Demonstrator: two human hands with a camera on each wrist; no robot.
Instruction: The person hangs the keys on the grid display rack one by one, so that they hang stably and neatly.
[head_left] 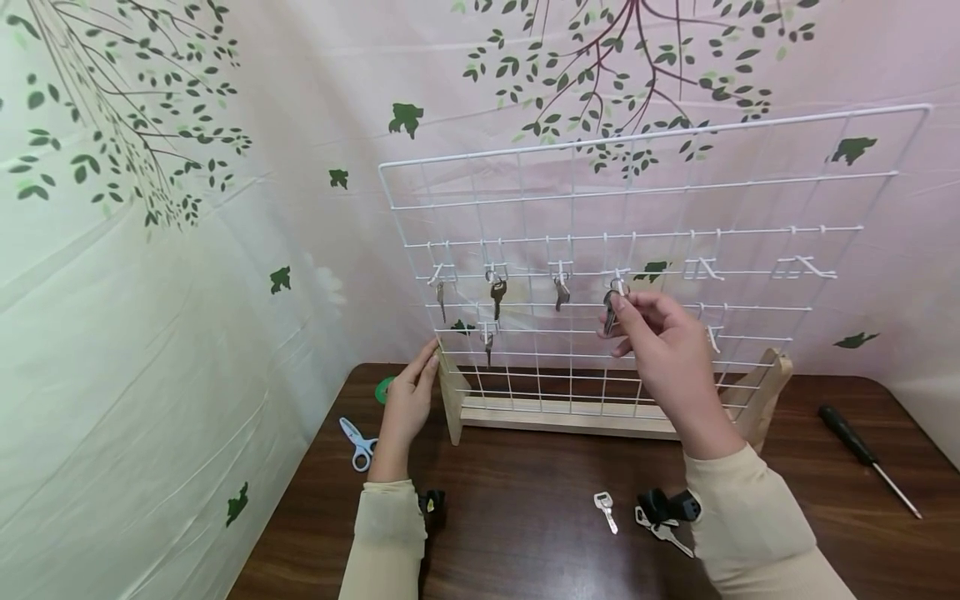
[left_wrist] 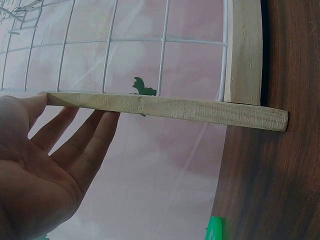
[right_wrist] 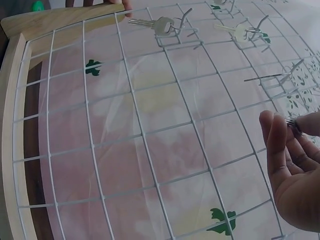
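A white wire grid rack (head_left: pixel 570 357) stands upright in a wooden base (head_left: pixel 555 419). My left hand (head_left: pixel 408 400) grips the rack's wooden side post (left_wrist: pixel 165 107), thumb on one face and fingertips on the other. At a hook in the upper row, my right hand (head_left: pixel 675 354) pinches a key (head_left: pixel 610 312) between thumb and fingers. That key's ring (head_left: pixel 618 286) is at the hook; whether it is fully over the hook I cannot tell. Left of it hang a silver key (head_left: pixel 562 293), a darker key (head_left: pixel 498 298) and a thin edge-on key (head_left: pixel 441 302). One more key (head_left: pixel 489 348) hangs lower.
On the dark table (head_left: pixel 517 500) lie a loose key (head_left: pixel 605 512) and more keys (head_left: pixel 670 536) by my right wrist's camera. A screwdriver (head_left: pixel 862 454) is at the right, with blue scissors (head_left: pixel 359 446) and a green round thing (head_left: pixel 383 390) at the left. Bare hooks (head_left: pixel 705 267) are on the grid's right.
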